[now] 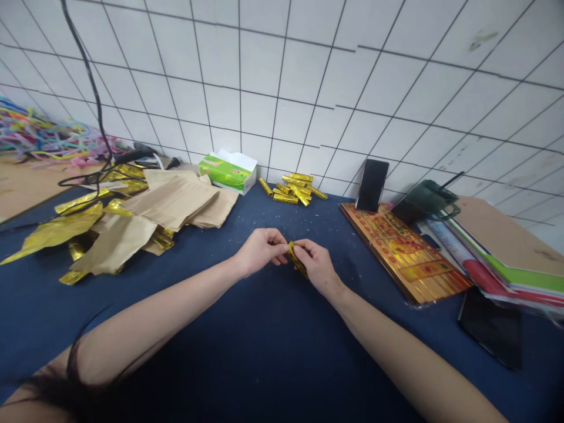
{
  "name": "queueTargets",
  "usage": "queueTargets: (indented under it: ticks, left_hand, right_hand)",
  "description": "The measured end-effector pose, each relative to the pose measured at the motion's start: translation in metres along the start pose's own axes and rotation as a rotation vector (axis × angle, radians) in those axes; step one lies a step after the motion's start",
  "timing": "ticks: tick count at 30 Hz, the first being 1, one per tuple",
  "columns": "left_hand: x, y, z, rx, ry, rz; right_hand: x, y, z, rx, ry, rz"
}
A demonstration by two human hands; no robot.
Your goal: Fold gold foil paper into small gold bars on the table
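Pinching crinkled gold foil (296, 259), the left hand (261, 251) and right hand (318, 265) have fingers (279, 247) clamped on it.

Navy tabletop (282, 335) alone separates the right hand (319, 267) from the gold-printed board (405, 252); kraft paper sheets (171, 200) block leftward.

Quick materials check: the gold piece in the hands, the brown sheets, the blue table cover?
The gold piece looks like thin metallic foil or foil-faced paper: shiny and creased. The brown sheets look like matte kraft paper, with soft folds. The blue table cover is matte and speckled with pale marks; fabric or vinyl, can't tell.
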State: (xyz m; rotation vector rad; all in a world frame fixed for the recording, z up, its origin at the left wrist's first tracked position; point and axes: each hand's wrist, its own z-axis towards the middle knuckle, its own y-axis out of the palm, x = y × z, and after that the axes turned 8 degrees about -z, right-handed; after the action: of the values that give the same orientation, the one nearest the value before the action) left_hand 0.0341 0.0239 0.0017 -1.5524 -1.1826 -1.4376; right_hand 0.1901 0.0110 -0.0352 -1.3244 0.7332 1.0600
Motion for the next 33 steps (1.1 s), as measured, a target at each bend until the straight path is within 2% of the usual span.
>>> queueTargets:
  ticks: [3,7,12,17,21,29,33]
  left_hand:
    - [-0.004,-0.001,0.001,-0.018,0.029,0.082]
    - [-0.008,0.000,0.001,0.017,0.032,0.109]
    - [-0.012,0.000,0.000,0.052,0.086,0.132]
    - [-0.012,0.000,0.000,-0.031,0.169,0.044]
    - [-0.007,-0.002,0.001,-0.074,0.135,-0.024]
    - [-0.001,-0.016,0.006,-0.055,0.128,-0.166]
    - [-0.004,-0.018,0.007,-0.132,0.117,-0.144]
  right_hand:
    - [-0.004,0.000,-0.003,0.000,-0.099,-0.102]
    - [-0.012,0.003,-0.012,0.014,-0.250,-0.338]
    - [-0.015,0.006,-0.016,0.012,-0.325,-0.492]
    - [-0.009,0.006,-0.013,0.029,-0.288,-0.419]
    - [-0.004,0.006,-0.011,0.068,-0.220,-0.342]
    - [0.002,0.003,-0.007,0.157,-0.142,-0.156]
    - [0.001,0.003,-0.008,0.171,-0.162,-0.128]
